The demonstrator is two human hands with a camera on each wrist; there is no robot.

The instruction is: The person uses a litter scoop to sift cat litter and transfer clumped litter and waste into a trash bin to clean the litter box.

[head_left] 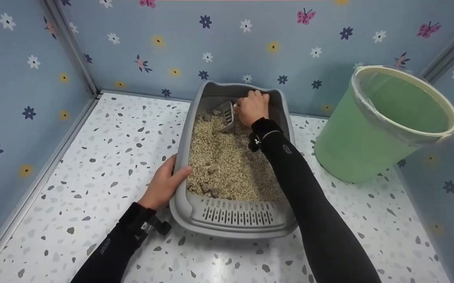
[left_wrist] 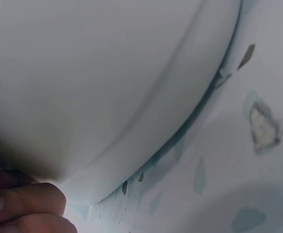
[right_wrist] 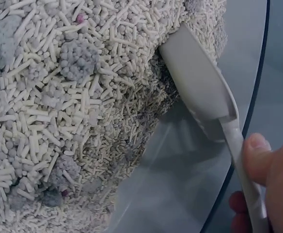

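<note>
A grey litter box (head_left: 234, 230) filled with pale pellet litter (head_left: 227, 165) stands on the floor. My left hand (head_left: 162, 184) grips its left rim near the front, thumb over the edge; the left wrist view shows curled fingers (left_wrist: 27, 206) beside the outer wall. Near the back of the box, my right hand (head_left: 253, 106) holds a grey slotted litter scoop (head_left: 228, 114) by its handle. In the right wrist view the scoop's blade is tilted, its tip in the litter close to the side wall. Several darker clumps (right_wrist: 78, 59) lie among the pellets.
On the right stands a light green bin (head_left: 360, 145) with a cream rim and a clear liner. Flower-patterned wall panels (head_left: 227, 47) close in the back and both sides. The speckled floor (head_left: 105, 157) surrounds the box.
</note>
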